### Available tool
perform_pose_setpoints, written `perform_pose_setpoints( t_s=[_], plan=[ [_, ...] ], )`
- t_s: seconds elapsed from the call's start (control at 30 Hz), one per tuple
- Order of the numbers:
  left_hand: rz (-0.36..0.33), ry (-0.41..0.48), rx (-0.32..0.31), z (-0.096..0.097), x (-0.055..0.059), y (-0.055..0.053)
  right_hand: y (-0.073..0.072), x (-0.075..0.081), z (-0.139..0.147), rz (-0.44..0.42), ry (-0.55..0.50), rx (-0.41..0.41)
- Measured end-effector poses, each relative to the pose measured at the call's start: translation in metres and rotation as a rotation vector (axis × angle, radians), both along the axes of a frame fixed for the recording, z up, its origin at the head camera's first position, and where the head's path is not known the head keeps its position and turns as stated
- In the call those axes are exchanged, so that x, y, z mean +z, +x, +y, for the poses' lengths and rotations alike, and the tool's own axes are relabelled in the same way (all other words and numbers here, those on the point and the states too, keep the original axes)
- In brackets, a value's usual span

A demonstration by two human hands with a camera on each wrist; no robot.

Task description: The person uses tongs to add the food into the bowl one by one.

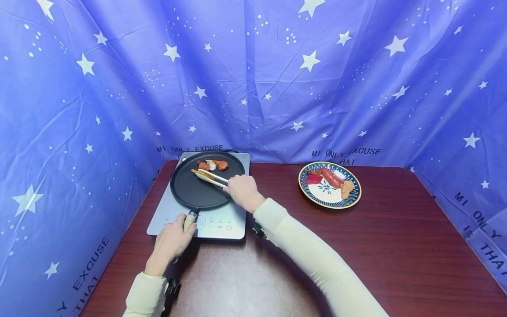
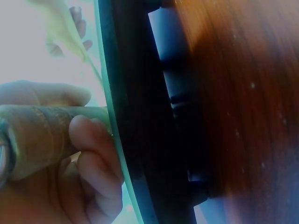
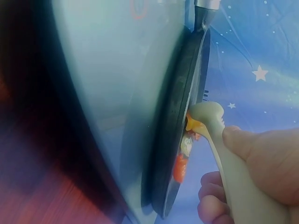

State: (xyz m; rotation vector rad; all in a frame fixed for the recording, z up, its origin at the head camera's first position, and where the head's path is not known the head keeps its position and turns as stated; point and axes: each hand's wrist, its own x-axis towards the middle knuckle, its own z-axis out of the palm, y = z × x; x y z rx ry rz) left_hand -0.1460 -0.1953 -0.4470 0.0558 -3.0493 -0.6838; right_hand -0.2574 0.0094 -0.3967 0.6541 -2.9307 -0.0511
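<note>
A round black frying pan sits on a silver induction cooktop. My left hand grips the pan's wooden handle, fingers curled around it. Cream-coloured tongs are held in my right hand, their tips low over the middle of the pan. Something yellow-orange shows between the tong arms; whether it is pinched I cannot tell. Just beyond the tips, several pieces of reddish-brown food and one whitish piece lie toward the pan's far side.
To the right on the dark red wooden table stands a patterned plate with a sausage, a breaded piece and red slices. A blue star-print curtain closes off the back and both sides.
</note>
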Motion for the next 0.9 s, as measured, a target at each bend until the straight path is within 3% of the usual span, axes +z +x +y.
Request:
perform_pose_setpoints(
  t_s=[0.6, 0.9],
  plan=[
    [0.004, 0.0, -0.005, 0.0, 0.002, 0.001, -0.003, 0.002, -0.009, -0.05, 0.003, -0.04],
    [0.002, 0.003, -0.002, 0.0, 0.001, 0.001, -0.006, 0.001, -0.013, -0.021, 0.025, -0.036]
  ],
)
